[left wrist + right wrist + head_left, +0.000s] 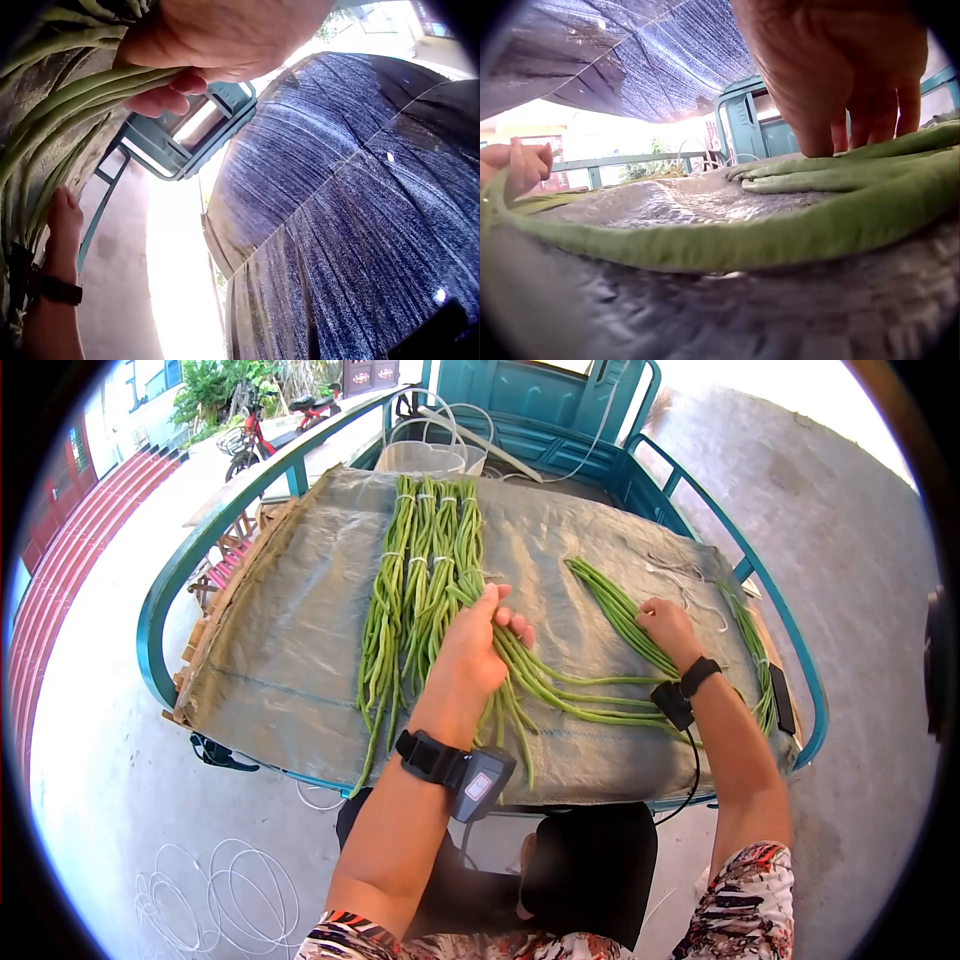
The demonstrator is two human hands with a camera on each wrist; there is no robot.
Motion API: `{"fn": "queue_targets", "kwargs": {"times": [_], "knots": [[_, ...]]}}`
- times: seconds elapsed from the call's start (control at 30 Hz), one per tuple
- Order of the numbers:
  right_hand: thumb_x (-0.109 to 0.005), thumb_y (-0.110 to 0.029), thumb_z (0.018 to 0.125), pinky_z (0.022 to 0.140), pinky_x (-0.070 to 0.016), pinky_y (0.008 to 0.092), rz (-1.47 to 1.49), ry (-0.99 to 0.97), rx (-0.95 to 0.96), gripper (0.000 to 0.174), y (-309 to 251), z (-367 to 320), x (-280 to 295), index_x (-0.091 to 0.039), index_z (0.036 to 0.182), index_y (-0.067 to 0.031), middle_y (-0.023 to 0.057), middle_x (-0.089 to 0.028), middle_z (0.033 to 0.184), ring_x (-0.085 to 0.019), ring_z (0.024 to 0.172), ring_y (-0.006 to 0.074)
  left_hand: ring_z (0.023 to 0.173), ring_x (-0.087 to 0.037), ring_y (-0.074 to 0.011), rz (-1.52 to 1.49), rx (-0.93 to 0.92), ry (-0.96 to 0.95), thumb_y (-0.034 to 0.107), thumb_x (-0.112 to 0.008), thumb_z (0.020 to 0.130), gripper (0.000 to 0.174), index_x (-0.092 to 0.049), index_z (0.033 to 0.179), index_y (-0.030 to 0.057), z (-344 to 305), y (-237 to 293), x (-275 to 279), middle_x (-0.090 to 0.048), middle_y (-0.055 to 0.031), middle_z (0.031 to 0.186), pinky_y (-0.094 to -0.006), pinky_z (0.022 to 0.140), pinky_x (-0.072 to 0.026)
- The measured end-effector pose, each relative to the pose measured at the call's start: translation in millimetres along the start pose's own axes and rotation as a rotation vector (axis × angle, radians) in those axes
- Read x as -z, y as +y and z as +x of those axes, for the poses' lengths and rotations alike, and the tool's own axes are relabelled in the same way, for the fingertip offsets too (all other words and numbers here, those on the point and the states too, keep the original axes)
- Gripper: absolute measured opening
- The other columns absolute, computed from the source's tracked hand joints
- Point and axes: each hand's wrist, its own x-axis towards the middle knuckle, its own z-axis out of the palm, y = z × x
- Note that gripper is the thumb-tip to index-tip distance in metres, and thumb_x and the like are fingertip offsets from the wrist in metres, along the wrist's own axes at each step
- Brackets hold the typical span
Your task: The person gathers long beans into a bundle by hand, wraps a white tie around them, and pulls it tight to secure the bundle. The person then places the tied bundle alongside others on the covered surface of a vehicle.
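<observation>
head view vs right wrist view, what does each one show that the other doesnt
Only the head view shows the tied bean bundles lying in a row and the wire loops on the ground. Only the right wrist view shows the dark shade net overhead and, close up, the right hand pressing its fingertips on the loose long beans. Both show those beans on the grey tarp, the left hand with its grip on one end, and the teal rail.

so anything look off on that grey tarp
Only the loose long green beans between the left hand and right hand: they bend and splay, while the tied bean bundles lie straight. Nothing spilled or damaged.
</observation>
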Motion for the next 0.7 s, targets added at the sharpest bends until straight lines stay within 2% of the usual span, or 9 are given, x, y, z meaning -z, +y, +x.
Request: {"fn": "queue_targets", "kwargs": {"times": [0.1, 0.23, 0.3, 0.33, 0.43, 0.47, 0.57, 0.7], "knots": [[-0.065, -0.020, 0.077, 0.062, -0.0468, 0.0349, 0.266, -0.017, -0.060, 0.021, 2.6, -0.4, -2.7, -0.065, 0.085, -0.0007, 0.0082, -0.065, 0.075, -0.060, 0.068, 0.0207, 0.064, -0.053, -0.0164, 0.077, 0.030, -0.056, 0.022, -0.048, 0.098, 0.018, -0.053, 0.105, 0.0065, 2.7, 0.8, 6.1, -0.050, 0.0017, 0.065, -0.0369, 0.069, -0.0496], [-0.066, -0.017, 0.079, 0.054, -0.0446, 0.0282, 0.462, 0.096, -0.089, 0.018, -10.8, -4.0, -2.7, -0.063, 0.085, -0.0005, 0.0034, -0.060, 0.072, -0.054, 0.061, 0.0100, 0.083, -0.060, -0.0246, 0.094, 0.049, 0.044, 0.021, -0.046, 0.098, 0.020, -0.052, 0.109, 0.0049, -1.0, -1.3, 0.0, -0.061, -0.0085, 0.090, -0.0433, 0.079, -0.0516], [-0.064, -0.016, 0.082, 0.052, -0.0441, 0.0260, 0.640, 0.198, -0.083, 0.016, -33.9, -10.6, 1.6, -0.061, 0.087, -0.0009, 0.0029, -0.060, 0.074, -0.054, 0.060, 0.0092, 0.095, -0.060, -0.0301, 0.080, 0.054, 0.022, 0.021, -0.045, 0.098, 0.021, -0.051, 0.109, 0.0042, -2.9, -2.7, -2.9, -0.062, -0.0155, 0.105, -0.0469, 0.084, -0.0512], [-0.063, -0.016, 0.083, 0.051, -0.0438, 0.0249, 0.730, 0.250, -0.082, 0.015, -50.8, -16.4, 6.3, -0.060, 0.088, -0.0011, 0.0026, -0.060, 0.074, -0.054, 0.060, 0.0088, 0.105, -0.057, -0.0358, 0.090, 0.056, 0.029, 0.022, -0.042, 0.099, 0.023, -0.049, 0.111, 0.0032, -2.1, -4.0, -2.6, -0.057, -0.0219, 0.116, -0.0494, 0.088, -0.0498], [-0.061, -0.015, 0.086, 0.047, -0.0432, 0.0220, 0.941, 0.169, -0.090, 0.014, -100.3, -38.3, 23.6, -0.059, 0.089, -0.0021, 0.0017, -0.059, 0.076, -0.054, 0.056, 0.0078, 0.105, -0.056, -0.0366, 0.095, 0.057, 0.018, 0.023, -0.041, 0.099, 0.025, -0.048, 0.112, 0.0027, 0.2, -5.5, -1.4, -0.057, -0.0216, 0.115, -0.0500, 0.089, -0.0490], [-0.061, -0.014, 0.086, 0.046, -0.0429, 0.0204, 0.960, 0.119, -0.079, 0.012, -123.5, -52.9, 33.8, -0.059, 0.089, -0.0024, 0.0021, -0.060, 0.075, -0.054, 0.050, 0.0082, 0.107, -0.056, -0.0372, 0.109, 0.059, 0.022, 0.023, -0.040, 0.100, 0.026, -0.048, 0.113, 0.0025, 0.3, -5.5, -1.8, -0.057, -0.0218, 0.114, -0.0505, 0.090, -0.0484], [-0.061, -0.015, 0.085, 0.045, -0.0432, 0.0215, 0.922, -0.057, -0.052, 0.013, -161.4, -83.0, 34.2, -0.060, 0.090, -0.0031, 0.0022, -0.060, 0.073, -0.055, 0.046, 0.0099, 0.107, -0.056, -0.0370, 0.105, 0.067, 0.032, 0.023, -0.041, 0.099, 0.026, -0.046, 0.116, 0.0027, 3.5, -7.1, 1.9, -0.057, -0.0216, 0.114, -0.0505, 0.090, -0.0485], [-0.063, -0.019, 0.085, 0.048, -0.0463, 0.0238, 0.704, -0.166, 0.019, 0.015, -186.2, -116.1, 20.4, -0.062, 0.093, -0.0062, 0.0035, -0.064, 0.075, -0.061, 0.049, 0.0141, 0.108, -0.056, -0.0376, 0.043, -0.002, 0.047, 0.022, -0.043, 0.099, 0.029, -0.040, 0.121, 0.0037, 6.5, -6.7, 0.6, -0.054, -0.0225, 0.117, -0.0499, 0.090, -0.0489]]}}
